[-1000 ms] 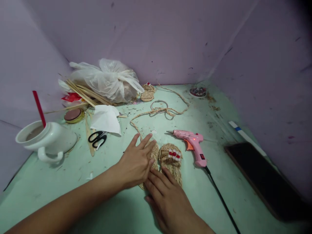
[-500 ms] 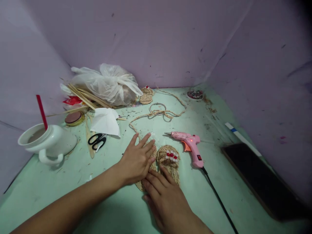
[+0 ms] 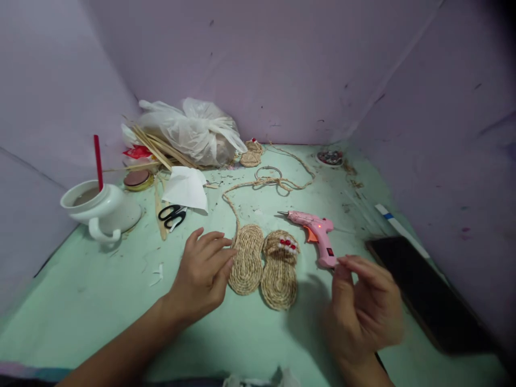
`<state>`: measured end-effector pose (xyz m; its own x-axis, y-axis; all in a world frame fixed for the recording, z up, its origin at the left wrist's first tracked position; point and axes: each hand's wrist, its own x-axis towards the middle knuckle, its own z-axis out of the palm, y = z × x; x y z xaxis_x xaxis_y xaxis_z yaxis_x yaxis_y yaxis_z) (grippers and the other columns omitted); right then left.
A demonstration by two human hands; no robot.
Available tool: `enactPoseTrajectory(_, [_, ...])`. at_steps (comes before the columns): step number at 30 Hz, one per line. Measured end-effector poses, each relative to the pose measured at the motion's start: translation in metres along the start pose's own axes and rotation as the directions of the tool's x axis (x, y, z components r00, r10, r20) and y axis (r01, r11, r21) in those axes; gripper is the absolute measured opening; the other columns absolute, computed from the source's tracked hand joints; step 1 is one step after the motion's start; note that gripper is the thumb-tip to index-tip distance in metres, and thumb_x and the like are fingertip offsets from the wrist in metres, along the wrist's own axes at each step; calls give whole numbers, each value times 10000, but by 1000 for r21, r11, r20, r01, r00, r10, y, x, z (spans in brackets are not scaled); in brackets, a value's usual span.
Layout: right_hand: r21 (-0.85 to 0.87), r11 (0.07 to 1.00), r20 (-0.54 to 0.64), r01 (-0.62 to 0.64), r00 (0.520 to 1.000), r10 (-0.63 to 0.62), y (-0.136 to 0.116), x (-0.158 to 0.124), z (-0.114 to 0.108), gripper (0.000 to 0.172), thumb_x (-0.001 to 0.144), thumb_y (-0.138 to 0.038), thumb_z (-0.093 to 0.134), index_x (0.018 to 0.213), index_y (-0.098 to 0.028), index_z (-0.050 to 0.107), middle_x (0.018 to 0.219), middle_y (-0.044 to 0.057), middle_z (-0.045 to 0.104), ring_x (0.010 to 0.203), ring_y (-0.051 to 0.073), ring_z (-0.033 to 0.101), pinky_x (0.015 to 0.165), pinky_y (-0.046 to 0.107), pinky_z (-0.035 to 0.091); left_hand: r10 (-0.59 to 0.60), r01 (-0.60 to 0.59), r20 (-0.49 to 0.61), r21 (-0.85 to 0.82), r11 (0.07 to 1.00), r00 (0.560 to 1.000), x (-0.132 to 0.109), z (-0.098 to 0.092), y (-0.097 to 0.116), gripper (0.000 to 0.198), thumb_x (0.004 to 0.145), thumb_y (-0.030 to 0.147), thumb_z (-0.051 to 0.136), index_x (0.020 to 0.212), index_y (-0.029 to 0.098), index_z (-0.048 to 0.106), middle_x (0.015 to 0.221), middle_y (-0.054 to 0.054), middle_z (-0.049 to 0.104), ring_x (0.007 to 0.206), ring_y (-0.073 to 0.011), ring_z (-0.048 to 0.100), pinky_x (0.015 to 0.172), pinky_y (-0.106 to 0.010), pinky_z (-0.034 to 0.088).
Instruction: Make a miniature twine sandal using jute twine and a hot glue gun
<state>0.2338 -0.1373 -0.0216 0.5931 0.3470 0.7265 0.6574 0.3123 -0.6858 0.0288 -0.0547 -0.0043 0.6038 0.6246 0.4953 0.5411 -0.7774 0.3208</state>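
Two small woven jute soles lie side by side on the green table. The left sole [image 3: 246, 259] is plain, with a jute cord [image 3: 258, 185] trailing from its top. The right sole [image 3: 279, 271] carries a strap with red and white beads [image 3: 287, 244]. My left hand [image 3: 202, 274] rests beside the plain sole, fingers loosely curled, fingertips touching its left edge, holding nothing. My right hand [image 3: 363, 309] hovers raised to the right of the soles, fingers apart and slightly blurred, empty, just below the pink glue gun [image 3: 315, 234].
A white cup [image 3: 100, 207] with a red stick stands at left. Black scissors [image 3: 172, 215], white paper [image 3: 186, 188], wooden sticks, a plastic bag [image 3: 193, 131] and a bead dish [image 3: 329, 157] lie further back. A dark flat slab [image 3: 423, 293] lies at right. Purple walls enclose the table.
My right hand lifted off the soles and moved right, near the glue gun. My left hand slid off the plain sole to its left edge, uncovering it.
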Motion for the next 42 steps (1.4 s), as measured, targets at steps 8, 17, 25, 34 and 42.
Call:
enactPoseTrajectory(8, [-30, 995, 98, 95, 991, -91, 7, 2, 2, 142, 749, -83, 590, 812, -209, 615, 751, 14, 619, 697, 168, 593, 638, 338, 478, -124, 123, -94, -24, 992, 988, 0, -3, 4, 179, 800, 169, 496, 785, 186, 674, 741, -40, 686, 784, -206, 607, 858, -449, 416])
enactPoseTrajectory(17, [50, 995, 73, -84, 994, 80, 12, 5, 0, 65, 731, -138, 581, 718, -183, 626, 681, -7, 613, 623, 143, 575, 569, 280, 450, -414, 427, 153, -66, 902, 897, -8, -10, 2, 214, 778, 218, 495, 722, 207, 701, 703, -21, 705, 648, -191, 623, 594, -297, 443])
enactPoseTrajectory(25, [194, 939, 9, -284, 958, 288, 10, 11, 2, 74, 736, -179, 543, 754, -159, 612, 582, -48, 551, 478, 87, 480, 483, 224, 387, -472, 475, 118, 1, 880, 874, -7, -10, -6, 238, 799, 279, 472, 740, 198, 688, 742, -37, 700, 694, -197, 608, 619, -288, 409])
enactPoseTrajectory(34, [240, 914, -15, -327, 940, 341, 2, 14, 2, 69, 720, -195, 550, 742, -157, 604, 568, -50, 541, 465, 80, 458, 471, 222, 363, -447, 447, 180, 42, 894, 876, -7, -2, -5, 240, 786, 276, 477, 748, 205, 703, 734, -45, 706, 694, -210, 615, 625, -299, 409])
enactPoseTrajectory(42, [253, 905, -18, -343, 933, 359, -2, 15, 2, 67, 713, -203, 547, 732, -171, 603, 567, -51, 537, 475, 84, 452, 470, 223, 363, -422, 418, 217, 67, 906, 880, -7, -2, -5, 254, 797, 281, 475, 740, 181, 701, 716, -51, 704, 680, -198, 609, 624, -286, 391])
